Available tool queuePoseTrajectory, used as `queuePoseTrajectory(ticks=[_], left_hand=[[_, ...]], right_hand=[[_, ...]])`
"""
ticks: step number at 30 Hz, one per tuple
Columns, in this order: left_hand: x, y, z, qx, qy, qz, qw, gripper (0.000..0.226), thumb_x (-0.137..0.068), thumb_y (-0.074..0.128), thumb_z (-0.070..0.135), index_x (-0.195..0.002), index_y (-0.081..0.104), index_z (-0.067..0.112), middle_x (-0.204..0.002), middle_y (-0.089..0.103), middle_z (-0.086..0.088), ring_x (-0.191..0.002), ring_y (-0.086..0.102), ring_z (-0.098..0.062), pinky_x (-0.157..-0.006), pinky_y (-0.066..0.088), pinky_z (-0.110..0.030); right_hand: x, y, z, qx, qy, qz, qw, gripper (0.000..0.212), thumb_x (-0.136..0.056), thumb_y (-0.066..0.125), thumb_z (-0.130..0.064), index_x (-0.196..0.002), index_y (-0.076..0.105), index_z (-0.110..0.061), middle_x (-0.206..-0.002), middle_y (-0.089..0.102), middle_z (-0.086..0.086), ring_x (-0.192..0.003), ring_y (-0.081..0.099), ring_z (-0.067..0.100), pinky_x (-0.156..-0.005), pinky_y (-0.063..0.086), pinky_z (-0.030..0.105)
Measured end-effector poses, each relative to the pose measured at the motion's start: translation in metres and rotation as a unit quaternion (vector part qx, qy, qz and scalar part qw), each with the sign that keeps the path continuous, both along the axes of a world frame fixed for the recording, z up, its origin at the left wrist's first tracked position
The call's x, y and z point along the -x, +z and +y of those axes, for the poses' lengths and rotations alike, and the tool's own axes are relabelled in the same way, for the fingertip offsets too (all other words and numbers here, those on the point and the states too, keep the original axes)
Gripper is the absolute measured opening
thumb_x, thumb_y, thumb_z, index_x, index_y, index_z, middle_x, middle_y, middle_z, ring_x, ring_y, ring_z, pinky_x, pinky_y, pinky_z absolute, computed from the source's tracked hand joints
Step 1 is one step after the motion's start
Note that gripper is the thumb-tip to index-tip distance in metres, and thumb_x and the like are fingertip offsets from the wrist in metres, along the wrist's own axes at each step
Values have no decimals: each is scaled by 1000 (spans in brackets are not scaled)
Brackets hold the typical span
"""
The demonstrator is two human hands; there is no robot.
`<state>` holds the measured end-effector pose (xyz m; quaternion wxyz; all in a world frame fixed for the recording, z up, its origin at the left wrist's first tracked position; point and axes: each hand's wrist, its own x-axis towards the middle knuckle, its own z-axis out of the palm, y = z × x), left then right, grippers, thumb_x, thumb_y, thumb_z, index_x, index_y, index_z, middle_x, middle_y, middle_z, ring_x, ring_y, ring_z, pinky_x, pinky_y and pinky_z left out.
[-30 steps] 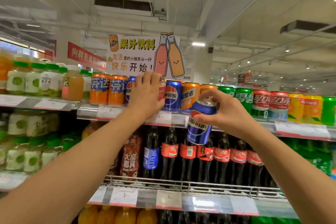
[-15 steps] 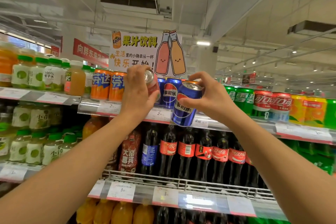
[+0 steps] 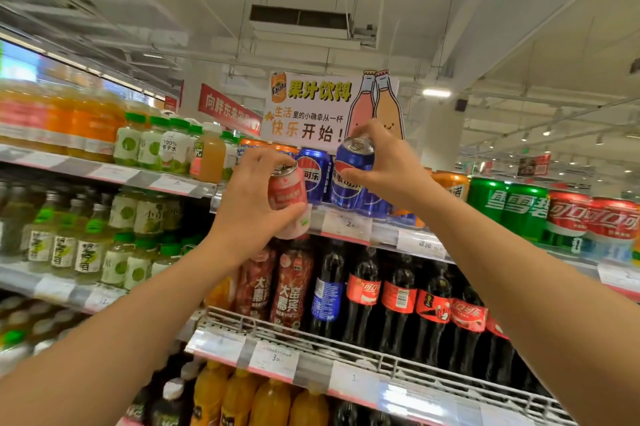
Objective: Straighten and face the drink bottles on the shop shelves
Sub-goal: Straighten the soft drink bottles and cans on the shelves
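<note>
Pink aluminium drink can (image 3: 288, 196) gripped in left hand (image 3: 254, 204), blue Pepsi can (image 3: 350, 178) gripped in right hand (image 3: 388, 166), both raised before top shelf (image 3: 384, 235), Fanta juice sign (image 3: 311, 110) above, green Sprite cans (image 3: 505, 207) and red Coca-Cola cans (image 3: 585, 218) shelved right.

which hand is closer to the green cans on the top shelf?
Right. The right hand, holding a blue can, is nearer the green cans; the left hand is farther left.
</note>
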<state>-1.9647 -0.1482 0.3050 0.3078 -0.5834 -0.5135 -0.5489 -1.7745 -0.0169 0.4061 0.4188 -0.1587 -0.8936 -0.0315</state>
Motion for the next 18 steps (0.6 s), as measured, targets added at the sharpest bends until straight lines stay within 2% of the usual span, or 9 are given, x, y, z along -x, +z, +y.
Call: queuePoseTrajectory(ticks=[2,7,10,14,18], left_hand=[[7,-5,-7,16,10,1,1000,61,-75,87,22,-126,53,23,-126,44,5,-115,48,-13,-96,52,-36],[19,-15,-18,24,19,-9,999,64,-74,87,23,-127,53,25,-128,45,7,-116,50,-15,-93,54,-40],[21,-22,-20,27,9,-11,1000,63,-74,87,24,-127,53,27,-127,44,9,-115,50,-14,-93,54,-39],[23,-26,-17,30,-2,-9,1000,64,-75,87,26,-128,52,29,-130,43,10,-117,49,-14,-96,53,-41],[25,-27,-15,33,-11,-8,999,64,-75,86,26,-128,50,31,-130,42,9,-117,50,-16,-96,54,-43]], right_hand=[[8,3,3,-11,-12,-10,1000,54,-84,82,-34,-124,48,-22,-119,66,2,-94,66,21,-79,57,35],[24,6,15,-9,-32,-22,999,51,-82,83,-35,-116,45,-27,-110,65,2,-90,67,24,-79,61,48],[32,9,20,-12,-42,-30,999,51,-83,82,-37,-115,44,-29,-108,63,0,-87,67,22,-75,62,48],[39,14,28,-17,-72,-74,995,52,-83,82,-39,-116,44,-27,-106,67,2,-88,67,23,-79,60,49],[42,14,35,-44,-101,-116,987,52,-82,81,-42,-116,47,-22,-108,60,0,-94,60,22,-83,56,46]])
